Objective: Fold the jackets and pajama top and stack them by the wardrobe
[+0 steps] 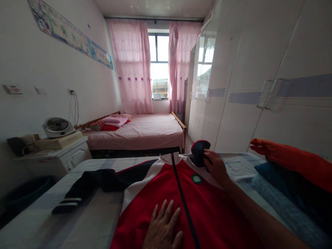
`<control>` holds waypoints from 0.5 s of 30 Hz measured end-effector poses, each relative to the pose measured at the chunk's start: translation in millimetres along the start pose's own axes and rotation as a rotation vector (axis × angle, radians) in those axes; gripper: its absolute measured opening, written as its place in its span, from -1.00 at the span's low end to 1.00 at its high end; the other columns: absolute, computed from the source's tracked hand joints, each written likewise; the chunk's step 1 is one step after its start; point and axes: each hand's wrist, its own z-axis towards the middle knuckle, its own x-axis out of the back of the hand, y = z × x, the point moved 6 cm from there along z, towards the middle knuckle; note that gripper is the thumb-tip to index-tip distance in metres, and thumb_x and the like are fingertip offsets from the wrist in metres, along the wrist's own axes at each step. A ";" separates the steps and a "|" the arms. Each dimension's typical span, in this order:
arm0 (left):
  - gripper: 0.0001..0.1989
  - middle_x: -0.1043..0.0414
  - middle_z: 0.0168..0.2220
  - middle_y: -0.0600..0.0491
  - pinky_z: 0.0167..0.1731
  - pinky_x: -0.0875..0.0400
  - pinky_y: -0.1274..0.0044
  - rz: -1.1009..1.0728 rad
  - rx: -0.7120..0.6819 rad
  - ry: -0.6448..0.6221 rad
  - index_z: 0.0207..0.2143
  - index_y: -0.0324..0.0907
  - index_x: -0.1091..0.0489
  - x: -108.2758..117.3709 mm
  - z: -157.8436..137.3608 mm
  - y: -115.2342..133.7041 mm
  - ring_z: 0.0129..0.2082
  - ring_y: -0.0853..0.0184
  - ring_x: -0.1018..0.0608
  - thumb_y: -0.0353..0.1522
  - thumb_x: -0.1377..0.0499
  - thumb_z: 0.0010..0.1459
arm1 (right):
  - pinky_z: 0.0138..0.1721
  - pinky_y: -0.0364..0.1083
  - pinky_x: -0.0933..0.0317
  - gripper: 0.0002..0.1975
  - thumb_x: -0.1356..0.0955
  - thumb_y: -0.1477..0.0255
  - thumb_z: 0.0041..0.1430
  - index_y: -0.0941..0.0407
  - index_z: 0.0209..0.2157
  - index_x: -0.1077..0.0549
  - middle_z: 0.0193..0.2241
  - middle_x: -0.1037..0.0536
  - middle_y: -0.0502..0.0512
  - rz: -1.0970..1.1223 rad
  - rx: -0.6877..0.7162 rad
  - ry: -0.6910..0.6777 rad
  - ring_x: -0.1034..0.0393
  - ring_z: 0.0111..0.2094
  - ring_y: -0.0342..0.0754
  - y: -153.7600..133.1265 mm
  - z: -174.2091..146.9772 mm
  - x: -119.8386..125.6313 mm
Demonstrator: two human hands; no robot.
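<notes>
A red, white and navy zip jacket [153, 197] lies front up on the bed nearest me, its collar pointing away. A black zip runs down its middle, and a round green badge sits on the chest. My left hand [164, 226] rests flat on the red front, left of the zip, fingers spread. The fingers of my right hand [215, 166] are closed on the navy jacket sleeve [199, 152] by the right shoulder, where it is bunched up. Stretched out to the left is the other navy sleeve [95, 181], with white cuff stripes.
Folded clothes, orange [293, 160] over blue [275, 197], are stacked at the right. White wardrobes [241, 124] line the right wall. A fan [58, 126] stands on a cabinet at the left, above a dark bin [28, 193]. Beyond is a second bed [153, 129] with pink bedding.
</notes>
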 end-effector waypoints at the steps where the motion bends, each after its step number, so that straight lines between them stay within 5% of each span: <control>1: -0.43 0.06 0.27 -0.03 0.11 -0.15 0.06 -0.015 0.015 -0.005 0.25 0.03 0.00 1.9 -0.5 1.0 0.24 0.00 -0.09 -0.22 -0.03 0.19 | 0.14 0.00 -0.03 -0.83 -0.36 0.60 -0.01 0.06 -0.38 -0.52 -0.06 -0.50 -0.01 -0.063 0.120 -0.144 -0.26 0.06 -0.01 -13.6 -20.6 -8.6; 4: -0.42 0.08 0.28 0.00 0.14 -0.09 0.08 -0.048 0.056 -0.002 0.25 0.06 0.02 7.7 -2.5 4.3 0.25 0.04 -0.05 -0.25 -0.03 0.18 | 0.11 0.06 -0.04 -0.72 -0.24 0.62 0.13 0.02 -0.27 -0.50 0.02 -0.44 -0.02 -0.446 0.574 -0.530 -0.24 0.09 0.01 -40.6 -97.3 -27.5; 6: -0.41 0.07 0.29 0.04 0.15 -0.07 0.08 -0.064 0.068 0.009 0.25 0.10 0.06 9.8 -3.8 5.9 0.26 0.06 -0.06 -0.25 -0.03 0.19 | 0.07 0.07 -0.07 -0.60 -0.18 0.68 0.12 0.04 -0.12 -0.44 0.08 -0.38 0.05 -0.642 0.675 -0.510 -0.21 0.10 0.02 -45.1 -133.1 -22.8; 8: -0.41 0.04 0.28 0.08 0.16 -0.06 0.08 -0.073 0.073 0.023 0.25 0.12 0.08 9.9 -4.6 6.0 0.25 0.08 -0.09 -0.26 -0.02 0.19 | 0.03 0.04 -0.12 -0.57 -0.15 0.69 0.11 0.08 -0.05 -0.38 0.04 -0.40 0.12 -0.715 0.615 -0.435 -0.26 0.05 0.00 -47.5 -152.7 -14.3; 11: -0.45 -0.03 0.27 0.08 0.16 -0.06 0.10 -0.069 0.078 0.049 0.24 0.10 0.01 7.6 -4.2 4.9 0.23 0.10 -0.15 -0.25 0.00 0.20 | -0.09 -0.02 -0.19 -0.73 -0.18 0.60 0.17 0.05 -0.24 -0.43 -0.20 -0.50 0.05 -0.715 0.452 -0.508 -0.36 -0.17 -0.06 -44.6 -166.4 -11.0; 15: -0.54 -0.17 0.21 0.01 0.18 -0.05 0.14 -0.079 0.115 0.058 0.15 -0.02 -0.21 7.8 -6.1 5.0 0.21 0.12 -0.20 -0.29 0.00 0.19 | 0.02 0.03 -0.12 -0.75 -0.22 0.49 0.17 0.07 -0.13 -0.42 -0.08 -0.46 0.09 -0.746 0.275 -0.444 -0.29 -0.03 0.00 -26.2 -157.7 1.9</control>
